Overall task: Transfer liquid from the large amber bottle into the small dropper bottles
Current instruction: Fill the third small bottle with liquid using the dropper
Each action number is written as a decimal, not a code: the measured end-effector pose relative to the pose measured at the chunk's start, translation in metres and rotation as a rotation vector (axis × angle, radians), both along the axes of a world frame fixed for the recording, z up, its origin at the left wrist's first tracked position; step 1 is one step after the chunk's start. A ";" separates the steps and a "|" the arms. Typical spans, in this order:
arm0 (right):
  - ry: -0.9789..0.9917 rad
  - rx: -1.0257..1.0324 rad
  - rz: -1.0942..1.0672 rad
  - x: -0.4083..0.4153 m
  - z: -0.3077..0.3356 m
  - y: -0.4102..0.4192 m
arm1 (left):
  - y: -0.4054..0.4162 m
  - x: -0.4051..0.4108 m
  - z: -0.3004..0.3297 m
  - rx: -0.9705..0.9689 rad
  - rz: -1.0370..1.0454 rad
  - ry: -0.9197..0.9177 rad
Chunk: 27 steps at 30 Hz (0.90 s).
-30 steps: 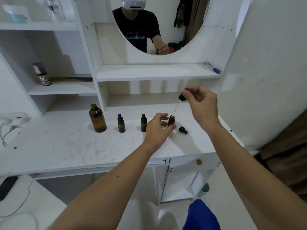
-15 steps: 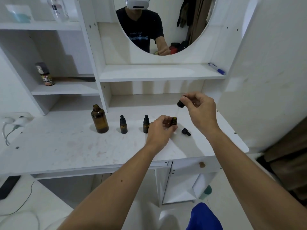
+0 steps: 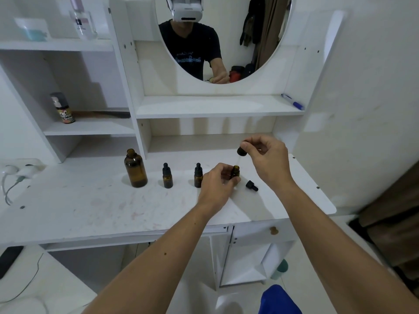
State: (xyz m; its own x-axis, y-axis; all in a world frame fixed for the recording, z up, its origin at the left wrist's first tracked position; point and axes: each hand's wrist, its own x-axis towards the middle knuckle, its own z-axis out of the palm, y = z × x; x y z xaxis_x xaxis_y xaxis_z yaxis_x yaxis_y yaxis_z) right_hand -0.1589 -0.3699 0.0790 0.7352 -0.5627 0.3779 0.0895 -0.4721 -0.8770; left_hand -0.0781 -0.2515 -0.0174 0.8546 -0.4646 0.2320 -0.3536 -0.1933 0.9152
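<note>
The large amber bottle (image 3: 135,168) stands uncapped on the white counter (image 3: 90,205). To its right stand two small amber dropper bottles (image 3: 167,176) (image 3: 198,176), both capped. My left hand (image 3: 216,184) grips a third small bottle (image 3: 235,171), which is open at the top. My right hand (image 3: 266,157) pinches a black dropper cap (image 3: 241,151) just above that bottle; its thin glass tube points down toward the open neck. A second black dropper cap (image 3: 251,185) lies on the counter between my hands.
A shelf unit with a round mirror (image 3: 222,35) rises behind the counter. A blue pen (image 3: 292,102) lies on the middle shelf, a small spray can (image 3: 63,107) on the left shelf. White plugs and cables (image 3: 15,173) sit at the counter's left end.
My right hand has lowered the dropper toward the open small bottle in my left hand. The camera has tilted slightly.
</note>
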 end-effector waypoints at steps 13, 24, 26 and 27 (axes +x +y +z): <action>-0.051 0.030 -0.028 -0.012 0.022 0.003 | 0.008 -0.009 0.004 0.005 -0.002 0.056; -0.130 0.009 0.025 -0.012 0.050 0.029 | 0.056 -0.009 0.007 0.001 -0.150 0.176; -0.148 0.021 0.062 -0.005 0.052 0.041 | 0.074 -0.008 0.007 0.012 -0.186 0.153; -0.153 0.025 0.082 -0.001 0.053 0.048 | 0.084 -0.008 0.008 0.021 -0.198 0.135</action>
